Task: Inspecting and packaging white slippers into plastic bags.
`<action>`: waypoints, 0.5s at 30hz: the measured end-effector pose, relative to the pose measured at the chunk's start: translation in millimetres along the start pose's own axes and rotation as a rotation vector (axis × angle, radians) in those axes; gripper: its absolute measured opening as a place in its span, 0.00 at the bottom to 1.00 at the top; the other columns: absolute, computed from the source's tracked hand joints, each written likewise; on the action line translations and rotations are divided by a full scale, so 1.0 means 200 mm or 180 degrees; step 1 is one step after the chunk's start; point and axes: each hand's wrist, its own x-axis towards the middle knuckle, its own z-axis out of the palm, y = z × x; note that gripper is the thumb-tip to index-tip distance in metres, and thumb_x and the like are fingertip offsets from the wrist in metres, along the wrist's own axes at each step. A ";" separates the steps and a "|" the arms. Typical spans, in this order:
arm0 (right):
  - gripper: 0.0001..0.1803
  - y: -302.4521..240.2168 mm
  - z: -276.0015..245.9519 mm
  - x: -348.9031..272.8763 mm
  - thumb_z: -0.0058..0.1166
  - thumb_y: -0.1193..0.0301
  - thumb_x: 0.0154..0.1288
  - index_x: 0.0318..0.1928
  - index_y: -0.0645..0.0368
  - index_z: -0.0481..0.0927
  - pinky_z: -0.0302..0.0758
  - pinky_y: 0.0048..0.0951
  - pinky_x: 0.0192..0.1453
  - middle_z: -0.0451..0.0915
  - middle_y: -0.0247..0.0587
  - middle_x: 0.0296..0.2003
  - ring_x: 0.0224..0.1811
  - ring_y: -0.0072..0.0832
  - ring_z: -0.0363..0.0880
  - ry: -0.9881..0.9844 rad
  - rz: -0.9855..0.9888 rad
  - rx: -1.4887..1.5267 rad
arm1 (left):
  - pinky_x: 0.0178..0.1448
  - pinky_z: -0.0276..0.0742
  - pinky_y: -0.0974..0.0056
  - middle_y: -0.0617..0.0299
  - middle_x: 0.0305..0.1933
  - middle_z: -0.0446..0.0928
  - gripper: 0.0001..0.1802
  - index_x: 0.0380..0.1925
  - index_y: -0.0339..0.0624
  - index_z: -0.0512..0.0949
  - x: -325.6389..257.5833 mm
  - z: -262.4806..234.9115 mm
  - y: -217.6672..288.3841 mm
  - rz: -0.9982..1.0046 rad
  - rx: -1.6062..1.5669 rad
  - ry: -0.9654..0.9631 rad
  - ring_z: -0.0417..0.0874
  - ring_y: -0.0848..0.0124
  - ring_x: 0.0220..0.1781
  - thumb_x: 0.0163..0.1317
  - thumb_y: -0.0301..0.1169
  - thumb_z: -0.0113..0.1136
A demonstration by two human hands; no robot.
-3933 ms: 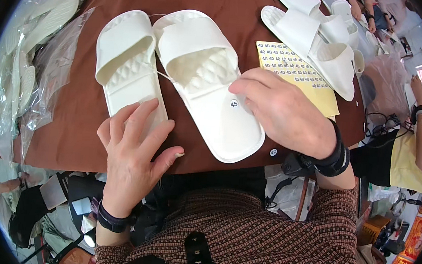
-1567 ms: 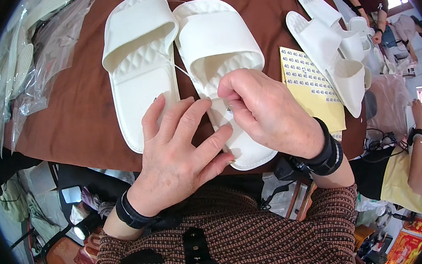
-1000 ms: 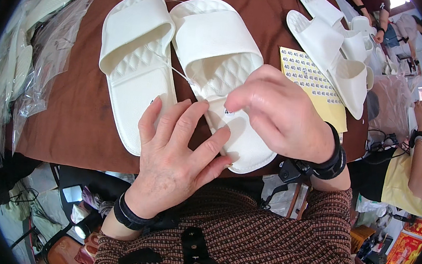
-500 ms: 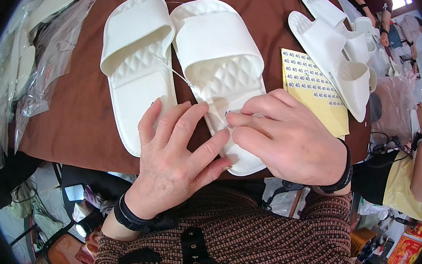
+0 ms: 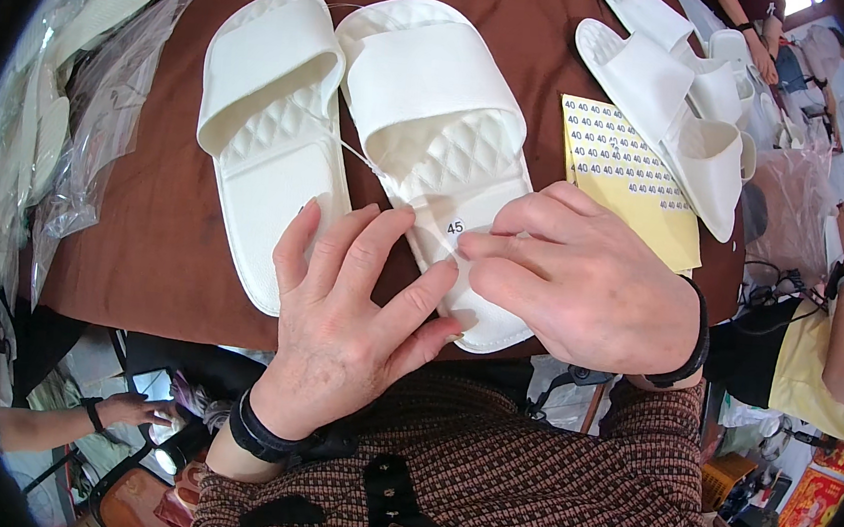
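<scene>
Two white slide slippers lie side by side, a left slipper (image 5: 272, 80) and a right slipper (image 5: 437, 94), joined by a thin white tie. A small number sticker (image 5: 455, 226) shows on the right slipper's insole. My left hand (image 5: 349, 297) rests with spread fingers across the heels of both slippers. The fingers of my right hand (image 5: 581, 277) are pinched together at the right slipper's insole, beside the sticker; whatever is between the fingertips is hidden. Just beyond my right hand lies a yellow sheet of number stickers (image 5: 629, 186).
More white slippers (image 5: 649, 78) stand at the back right, partly over the sheet. Clear plastic bags (image 5: 115, 106) with slippers lie left. A brown cloth (image 5: 132, 248) covers the table. Another person's hand (image 5: 128, 410) is at lower left; a person's arm (image 5: 841, 330) shows at the right.
My right fingertips have shifted slightly right, so the sticker on the insole is now exposed. My left hand stays nearly still. Another person's arm has come in at the lower left.
</scene>
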 end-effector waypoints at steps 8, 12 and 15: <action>0.09 0.03 0.07 0.01 0.55 0.70 0.57 0.37 0.61 0.75 0.69 0.33 0.56 0.80 0.38 0.39 0.46 0.34 0.74 0.0308 -0.0150 0.0026 | 0.72 0.55 0.40 0.54 0.59 0.73 0.24 0.49 0.54 0.82 0.01 0.01 0.00 0.0033 0.0003 0.0017 0.73 0.54 0.63 0.54 0.49 0.70; 0.09 0.04 0.06 0.01 0.55 0.71 0.57 0.37 0.61 0.75 0.69 0.33 0.56 0.80 0.39 0.40 0.47 0.34 0.74 0.0300 -0.0169 0.0091 | 0.72 0.55 0.40 0.54 0.59 0.73 0.24 0.49 0.53 0.82 0.01 0.00 0.00 0.0004 0.0006 0.0003 0.73 0.54 0.63 0.53 0.48 0.71; 0.10 0.04 0.07 0.01 0.56 0.72 0.57 0.38 0.62 0.76 0.70 0.33 0.57 0.80 0.39 0.40 0.47 0.34 0.74 0.0294 -0.0092 -0.0001 | 0.72 0.55 0.40 0.55 0.59 0.74 0.24 0.48 0.53 0.82 0.01 0.01 0.00 0.0013 -0.0006 0.0032 0.73 0.54 0.63 0.52 0.48 0.72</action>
